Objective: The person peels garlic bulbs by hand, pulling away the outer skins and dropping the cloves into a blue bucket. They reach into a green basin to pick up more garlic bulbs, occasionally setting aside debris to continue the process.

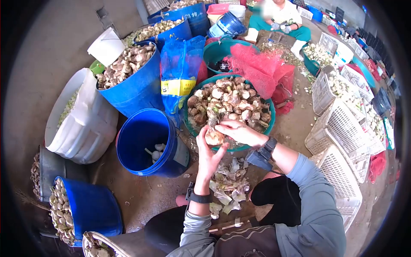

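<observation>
My left hand (207,155) is closed around a large brownish bulb (214,136) that looks like garlic, its dark stalk pointing up and away from me. Against the bulb's right side, my right hand (242,132) presses with bent fingers; its fingertips are partly hidden, and I cannot make out a tool in it. Both hands are over the near rim of a green basin (272,115) heaped with similar soil-stained bulbs (231,99). Below the hands, a pile of pale peeled skins (231,185) lies on the floor.
Left of my hands stands a blue bucket (147,139) with a few white bulbs (156,154) inside. Red netting (261,70) drapes over the basin's far side. White crates (338,171) line the right. Full blue tubs (132,94) stand behind. A co-worker (280,21) sits farther back.
</observation>
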A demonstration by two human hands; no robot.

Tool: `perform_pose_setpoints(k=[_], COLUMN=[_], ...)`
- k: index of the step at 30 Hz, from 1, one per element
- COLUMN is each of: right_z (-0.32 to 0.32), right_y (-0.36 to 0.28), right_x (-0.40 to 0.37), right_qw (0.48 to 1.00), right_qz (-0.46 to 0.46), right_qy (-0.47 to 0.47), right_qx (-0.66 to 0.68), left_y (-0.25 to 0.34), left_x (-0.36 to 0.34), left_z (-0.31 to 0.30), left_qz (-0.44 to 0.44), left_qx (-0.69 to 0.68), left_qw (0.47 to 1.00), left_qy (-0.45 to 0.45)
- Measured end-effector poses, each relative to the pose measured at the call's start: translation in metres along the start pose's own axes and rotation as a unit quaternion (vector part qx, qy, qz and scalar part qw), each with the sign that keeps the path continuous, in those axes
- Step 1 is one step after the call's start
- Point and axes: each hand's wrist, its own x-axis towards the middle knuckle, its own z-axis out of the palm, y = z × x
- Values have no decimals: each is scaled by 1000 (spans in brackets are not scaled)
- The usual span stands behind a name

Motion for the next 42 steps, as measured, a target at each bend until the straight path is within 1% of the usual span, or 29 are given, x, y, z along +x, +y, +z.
perform_pose_setpoints(k=[2,3,5,6,8,12,14,15,16,18,19,21,22,24,25,26,28,29,30,31,32,33,34,35,36,38,39,40,42], right_z=[-2,-2,3,5,14,22,27,28,28,28,28,25,21,18,31,23,21,21,19,19,20,19,17,12,18,34,34,37,43], right_y=[-23,-33,-28,-23,-27,-39,-35,-27,-30,-28,-30,-34,-29,-21,-21,-14,0,11,23,30,24,15,10,19,19,17,20,17,8], right_x=[-22,-33,-56,-67,-87,-117,-125,-124,-130,-133,-132,-128,-124,-125,-125,-125,-123,-122,-120,-120,-123,-125,-125,-127,-126,-121,-124,-123,-122], right_qw=[1000,998,998,997,978,963,970,972,957,931,931,971,971,973,950,985,974,973,967,950,950,941,931,909,908,893,928,927,984], right_qz=[16,38,18,6,-77,-90,-65,-56,60,73,69,53,63,120,21,-54,-31,-33,59,154,156,164,170,193,194,98,98,95,-102], right_qy=[-18,-39,28,58,130,180,221,227,173,123,119,90,46,27,38,8,3,0,34,65,62,52,43,5,2,137,150,150,109], right_qx=[-15,-28,-48,-47,-145,-177,-75,13,226,337,339,214,225,193,309,165,223,226,246,263,265,293,321,370,371,417,326,329,103], left_y=[19,27,41,48,60,62,64,56,56,58,55,44,43,31,32,18,12,36,55,20,15,13,22,13,14,23,16,29,22], left_x=[-11,-17,-29,-38,-55,-74,-75,-76,-76,-78,-78,-79,-79,-78,-73,-69,-72,-76,-79,-77,-68,-69,-66,-60,-59,-61,-64,-69,-74], left_z=[6,9,18,23,33,46,41,39,39,41,40,41,43,46,38,23,21,30,40,41,38,31,19,8,7,14,15,24,37], left_qz=[17,39,102,93,84,121,111,-38,-86,-111,-81,-31,-59,-149,-260,-319,-336,-273,-198,-4,104,-23,-149,-283,-326,-334,-355,-262,-210], left_qx=[2,74,189,206,249,258,147,-173,-309,-360,-295,-169,-210,-364,-442,-565,-498,-360,-207,49,156,3,-151,-337,-355,-269,-248,-226,-154], left_qw=[1000,996,974,972,963,956,983,983,945,926,951,983,974,919,857,738,783,888,958,998,979,999,977,889,862,896,898,936,965], left_qy=[10,28,69,71,68,72,21,-51,-69,-28,-36,-68,-64,-12,-51,-182,-163,-84,-3,36,76,25,-27,-127,-158,-118,-85,-59,13])
